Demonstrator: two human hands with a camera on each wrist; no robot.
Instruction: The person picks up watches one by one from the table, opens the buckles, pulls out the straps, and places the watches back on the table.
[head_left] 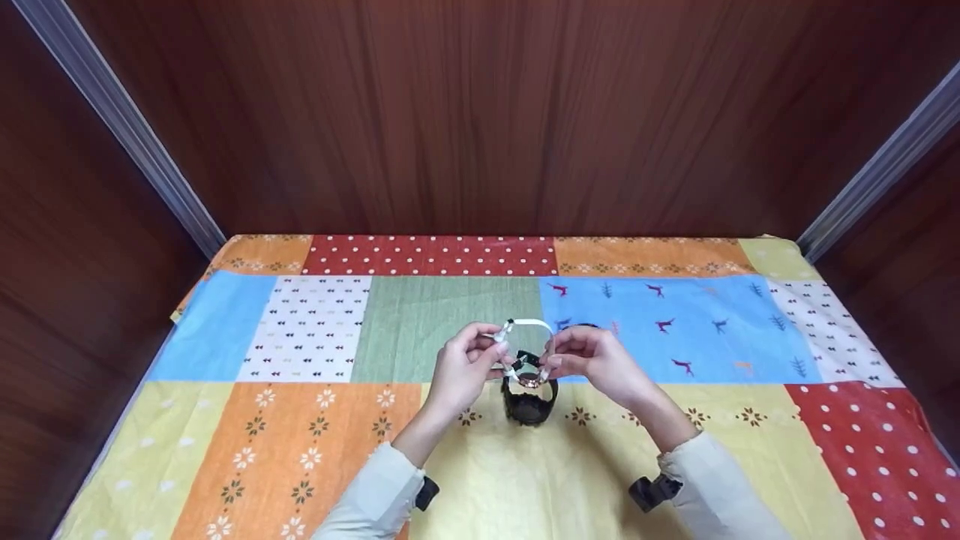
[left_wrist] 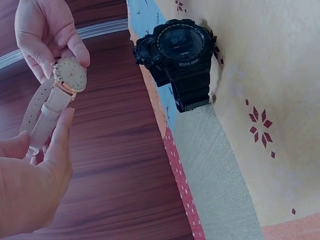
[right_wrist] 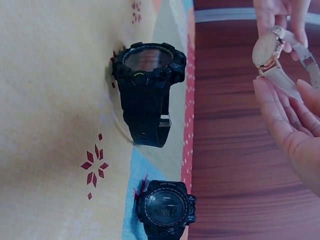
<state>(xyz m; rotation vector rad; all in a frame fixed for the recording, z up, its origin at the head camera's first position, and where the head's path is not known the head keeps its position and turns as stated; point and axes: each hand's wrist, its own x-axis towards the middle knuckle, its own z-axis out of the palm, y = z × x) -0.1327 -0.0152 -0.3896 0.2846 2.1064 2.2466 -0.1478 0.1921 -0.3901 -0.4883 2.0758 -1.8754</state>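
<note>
Held up over the table is a wristwatch with a white strap (head_left: 531, 322), its light dial (left_wrist: 71, 74) set in a rose-gold case. The strap is bent round into a loop. My left hand (head_left: 459, 373) pinches the strap on one side, thumb against fingers. On the other side, my right hand (head_left: 606, 366) grips the watch between thumb and fingers. Below and just nearer me, a black sport watch (head_left: 529, 409) stands on its strap on the cloth. A second black digital watch (right_wrist: 165, 207) is mostly hidden behind my right hand in the head view.
A patchwork-patterned cloth (head_left: 300, 450) covers the table. Behind it rises a dark wood panel (head_left: 465, 120), with similar panels at both sides and metal strips at the corners. Dark wrist cameras (head_left: 654, 493) sit on both sleeves.
</note>
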